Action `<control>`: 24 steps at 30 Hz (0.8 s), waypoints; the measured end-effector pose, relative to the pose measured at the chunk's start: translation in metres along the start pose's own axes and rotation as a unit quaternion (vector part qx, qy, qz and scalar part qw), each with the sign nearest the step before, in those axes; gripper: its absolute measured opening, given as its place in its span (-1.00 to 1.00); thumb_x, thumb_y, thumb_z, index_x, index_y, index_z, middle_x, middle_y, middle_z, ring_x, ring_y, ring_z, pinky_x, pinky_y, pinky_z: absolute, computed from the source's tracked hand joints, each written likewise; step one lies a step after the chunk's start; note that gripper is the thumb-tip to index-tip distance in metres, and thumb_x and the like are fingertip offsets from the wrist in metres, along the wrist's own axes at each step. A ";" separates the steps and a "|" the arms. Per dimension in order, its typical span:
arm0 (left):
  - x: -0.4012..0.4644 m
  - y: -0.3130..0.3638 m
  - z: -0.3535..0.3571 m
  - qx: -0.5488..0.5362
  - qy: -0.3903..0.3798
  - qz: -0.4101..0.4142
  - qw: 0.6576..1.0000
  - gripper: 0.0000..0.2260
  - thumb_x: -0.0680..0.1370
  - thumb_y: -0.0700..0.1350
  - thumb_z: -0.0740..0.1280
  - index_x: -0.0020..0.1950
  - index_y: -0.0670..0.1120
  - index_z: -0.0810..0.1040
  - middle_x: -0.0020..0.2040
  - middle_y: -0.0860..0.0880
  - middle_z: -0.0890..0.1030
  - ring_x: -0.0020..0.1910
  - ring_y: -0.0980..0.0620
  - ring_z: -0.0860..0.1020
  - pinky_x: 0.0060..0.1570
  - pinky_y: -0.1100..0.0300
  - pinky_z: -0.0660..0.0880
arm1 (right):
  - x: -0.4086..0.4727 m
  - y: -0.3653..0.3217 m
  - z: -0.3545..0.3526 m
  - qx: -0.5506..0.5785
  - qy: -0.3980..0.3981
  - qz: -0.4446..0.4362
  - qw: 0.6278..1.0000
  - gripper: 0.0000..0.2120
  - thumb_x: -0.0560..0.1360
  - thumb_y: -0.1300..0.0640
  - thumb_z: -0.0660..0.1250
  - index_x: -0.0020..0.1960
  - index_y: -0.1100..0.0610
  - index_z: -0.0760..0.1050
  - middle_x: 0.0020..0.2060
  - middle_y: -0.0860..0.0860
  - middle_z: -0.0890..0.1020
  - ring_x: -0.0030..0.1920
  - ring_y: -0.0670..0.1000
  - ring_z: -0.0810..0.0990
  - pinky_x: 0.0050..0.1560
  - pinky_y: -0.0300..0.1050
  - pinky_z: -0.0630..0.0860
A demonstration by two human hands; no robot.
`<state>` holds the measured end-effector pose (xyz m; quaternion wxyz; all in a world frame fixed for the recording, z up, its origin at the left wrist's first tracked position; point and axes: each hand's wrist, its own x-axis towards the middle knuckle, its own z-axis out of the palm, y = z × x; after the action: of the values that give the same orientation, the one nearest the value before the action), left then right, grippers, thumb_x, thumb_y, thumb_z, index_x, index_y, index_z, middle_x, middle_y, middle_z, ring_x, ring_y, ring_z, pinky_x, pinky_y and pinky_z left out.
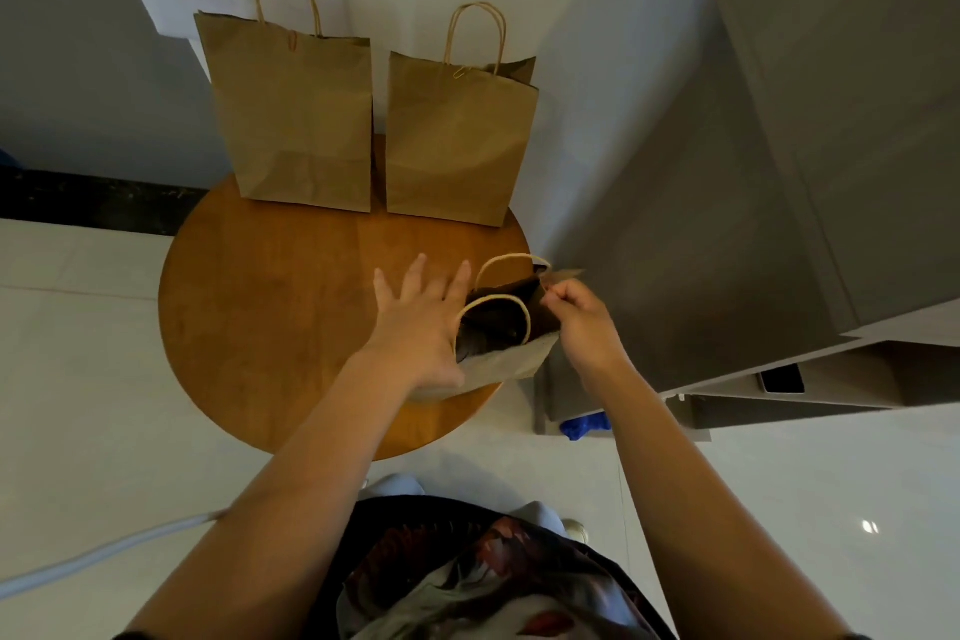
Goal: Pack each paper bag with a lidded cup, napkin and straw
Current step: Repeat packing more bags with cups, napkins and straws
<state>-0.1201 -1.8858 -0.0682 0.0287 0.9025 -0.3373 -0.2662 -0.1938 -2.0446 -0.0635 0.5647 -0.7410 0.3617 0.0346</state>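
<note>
Three brown paper bags stand on a round wooden table (270, 307). Two of them, the left bag (296, 120) and the right bag (457, 146), are upright at the table's far edge. The third bag (506, 327) is at the near right edge with its mouth open toward me; its inside is dark and I cannot tell what it holds. My left hand (421, 327) lies flat against this bag's left side, fingers straight and spread. My right hand (582, 322) pinches the bag's right rim near a handle. No cup, napkin or straw shows.
Grey cabinets (779, 146) rise close on the right of the table, with open shelves lower right. A blue object (584, 424) lies on the pale floor by the cabinet base. A white wall stands behind the bags.
</note>
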 end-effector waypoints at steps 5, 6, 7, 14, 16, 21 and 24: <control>0.010 0.002 0.005 -0.024 0.111 0.000 0.994 -0.53 0.51 0.26 0.24 0.33 0.05 0.44 0.34 0.06 0.46 0.49 0.01 0.15 0.39 -0.27 -0.23 | -0.004 0.003 -0.001 0.002 -0.012 -0.010 1.000 -0.82 0.59 0.21 0.15 -0.18 0.18 0.41 -0.15 0.14 0.49 -0.09 0.05 0.44 -0.04 -0.12 0.37; 0.012 0.003 0.005 -0.023 0.119 -0.002 0.993 -0.59 0.52 0.25 0.23 0.24 0.05 0.50 0.28 0.06 0.52 0.46 0.03 0.21 0.40 -0.25 -0.24 | -0.005 0.003 -0.002 0.000 -0.020 -0.011 1.000 -0.83 0.59 0.22 0.15 -0.17 0.19 0.42 -0.15 0.14 0.49 -0.10 0.05 0.43 -0.04 -0.12 0.37; 0.014 0.003 0.006 -0.019 0.125 -0.003 0.992 -0.64 0.53 0.24 0.22 0.17 0.04 0.54 0.22 0.06 0.56 0.43 0.04 0.27 0.41 -0.22 -0.24 | -0.007 0.003 -0.002 -0.004 -0.027 -0.014 1.000 -0.82 0.59 0.22 0.16 -0.18 0.19 0.42 -0.15 0.14 0.48 -0.11 0.03 0.43 -0.05 -0.14 0.36; 0.027 -0.004 0.001 0.009 0.132 -0.025 0.991 -0.65 0.55 0.26 0.15 -0.20 0.02 0.48 -0.20 0.08 0.52 0.12 0.04 0.51 0.44 -0.13 -0.20 | -0.016 0.010 -0.001 -0.047 -0.024 -0.042 0.998 -0.81 0.59 0.21 0.18 -0.20 0.14 0.43 -0.12 0.00 0.45 -0.12 -0.12 0.41 -0.09 -0.33 0.31; 0.030 -0.004 0.000 0.029 0.137 -0.017 0.990 -0.65 0.54 0.27 0.14 -0.21 0.03 0.48 -0.26 0.09 0.51 0.03 0.05 0.55 0.45 -0.10 -0.22 | -0.018 0.010 -0.003 -0.064 -0.029 -0.054 0.996 -0.80 0.59 0.21 0.18 -0.21 0.11 0.43 -0.11 0.00 0.45 -0.11 -0.11 0.42 -0.08 -0.33 0.31; 0.036 -0.001 0.004 -0.096 0.098 0.012 0.990 -0.71 0.56 0.15 0.23 -0.15 -0.05 0.51 -0.23 0.02 0.52 -0.07 0.02 0.57 0.13 0.09 0.42 | -0.028 0.022 -0.002 -0.245 0.076 -0.172 0.951 -0.85 0.58 0.18 0.21 -0.10 0.16 0.53 0.22 0.01 0.41 0.24 -0.04 0.32 0.26 -0.21 0.22; 0.035 -0.001 0.007 -0.141 0.098 0.020 0.985 -0.73 0.57 0.10 0.26 0.04 -0.08 0.55 -0.14 -0.03 0.58 -0.12 0.02 0.55 -0.15 0.19 0.44 | -0.035 0.024 0.002 -0.372 0.128 -0.331 0.858 -0.80 0.55 0.13 0.21 -0.02 0.16 0.59 0.11 0.08 0.54 0.15 0.07 0.47 0.19 -0.08 0.43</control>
<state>-0.1006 -1.9064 -0.0904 0.1943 0.9041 -0.3101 -0.2208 -0.2329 -2.0276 -0.0675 0.1743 -0.9697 0.1245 -0.1171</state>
